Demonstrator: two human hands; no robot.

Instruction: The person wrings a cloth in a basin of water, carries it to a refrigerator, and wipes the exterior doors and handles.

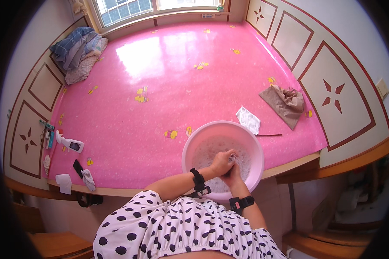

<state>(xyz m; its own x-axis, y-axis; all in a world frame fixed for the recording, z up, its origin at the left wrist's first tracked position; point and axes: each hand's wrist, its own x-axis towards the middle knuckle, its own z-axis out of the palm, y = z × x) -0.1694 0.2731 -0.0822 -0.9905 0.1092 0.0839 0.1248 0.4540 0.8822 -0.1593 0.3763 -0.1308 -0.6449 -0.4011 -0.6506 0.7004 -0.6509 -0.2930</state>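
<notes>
A pink plastic basin full of sudsy water stands at the near edge of the pink-covered platform, right in front of me. Above the foam my left hand and my right hand are brought together, fingers curled and touching. White foam clings between them. Whatever lies inside the hands is hidden, so I cannot tell if they grip anything. Each wrist wears a black strap with a small device.
Behind the basin lie a folded white cloth, a thin dark stick and a brown fabric bag. Leftward are a white spray bottle, a black phone, a crumpled white cloth, a paper roll and piled bedding.
</notes>
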